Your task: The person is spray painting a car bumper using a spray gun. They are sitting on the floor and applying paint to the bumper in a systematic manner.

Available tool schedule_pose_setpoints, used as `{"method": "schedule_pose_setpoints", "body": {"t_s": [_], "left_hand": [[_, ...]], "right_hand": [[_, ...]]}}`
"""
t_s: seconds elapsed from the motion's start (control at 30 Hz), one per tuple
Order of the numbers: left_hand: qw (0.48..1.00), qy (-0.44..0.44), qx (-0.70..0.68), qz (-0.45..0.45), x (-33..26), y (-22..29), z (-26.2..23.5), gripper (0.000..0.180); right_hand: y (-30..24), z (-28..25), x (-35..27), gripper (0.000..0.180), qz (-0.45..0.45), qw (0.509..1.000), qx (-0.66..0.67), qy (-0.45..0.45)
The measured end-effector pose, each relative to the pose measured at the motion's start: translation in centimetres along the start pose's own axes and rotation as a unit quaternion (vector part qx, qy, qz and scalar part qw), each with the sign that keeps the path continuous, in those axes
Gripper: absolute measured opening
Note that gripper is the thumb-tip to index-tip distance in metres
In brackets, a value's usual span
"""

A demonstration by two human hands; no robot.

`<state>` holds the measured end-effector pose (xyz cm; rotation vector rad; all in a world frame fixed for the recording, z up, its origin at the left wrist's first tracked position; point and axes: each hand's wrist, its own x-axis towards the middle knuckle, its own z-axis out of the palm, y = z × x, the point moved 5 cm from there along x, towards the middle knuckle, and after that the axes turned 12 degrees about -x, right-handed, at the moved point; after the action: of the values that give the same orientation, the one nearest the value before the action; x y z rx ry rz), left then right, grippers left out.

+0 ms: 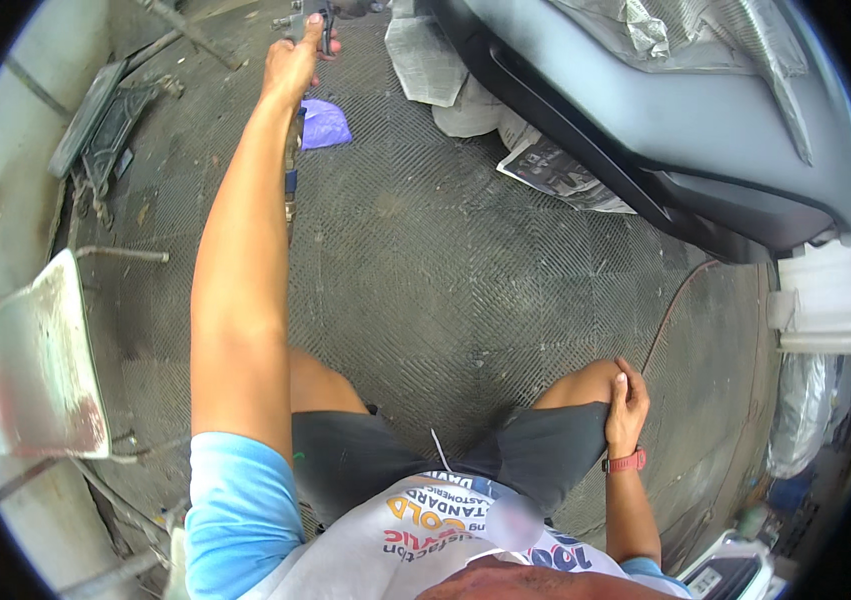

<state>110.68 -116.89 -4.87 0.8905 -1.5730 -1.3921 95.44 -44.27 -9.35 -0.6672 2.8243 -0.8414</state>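
Right now the person's left hand [295, 62] reaches far out over the grey patterned floor [425, 270], its grip closed on a small dark metal tool [310, 18] just above a purple cloth [325, 125], while the right hand [625, 405] rests flat on the right knee [585, 385].

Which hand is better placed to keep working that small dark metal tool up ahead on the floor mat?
Left. The left hand is stretched forward and already grips the small dark metal tool above the grey ribbed floor mat. The right hand rests on the right knee, far from it.
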Motion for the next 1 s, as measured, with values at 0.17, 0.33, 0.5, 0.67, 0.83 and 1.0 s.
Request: {"method": "schedule_pose_setpoints", "body": {"t_s": [0.17,0.33,0.5,0.67,0.83,1.0], "left_hand": [[0.997,0.049,0.059,0.012,4.1,-1.2,0.8,0.058],[0.999,0.002,-0.036,-0.030,2.1,-4.4,0.4,0.057],[0.964,-0.182,-0.176,-0.084,-5.3,-7.4,-0.4,0.058],[0.923,-0.322,-0.154,-0.144,-9.2,-10.5,0.5,0.059],[0.938,-0.240,-0.210,-0.138,-5.1,-14.0,3.0,0.059],[0.945,-0.043,-0.301,-0.124,0.5,-16.5,4.7,0.057]], "right_hand": [[-4.7,-2.2,-8.3,0.038,0.041,0.995,-0.039,0.086],[-8.7,-3.7,-15.5,0.040,0.068,0.983,-0.087,0.145],[-10.8,-4.8,-20.9,0.043,0.092,0.970,-0.127,0.185],[-11.9,-5.8,-22.6,0.044,0.139,0.953,-0.139,0.229],[-10.4,-7.7,-24.8,0.045,0.170,0.943,-0.146,0.247],[-9.2,-8.6,-27.5,0.046,0.174,0.932,-0.159,0.275]]}}
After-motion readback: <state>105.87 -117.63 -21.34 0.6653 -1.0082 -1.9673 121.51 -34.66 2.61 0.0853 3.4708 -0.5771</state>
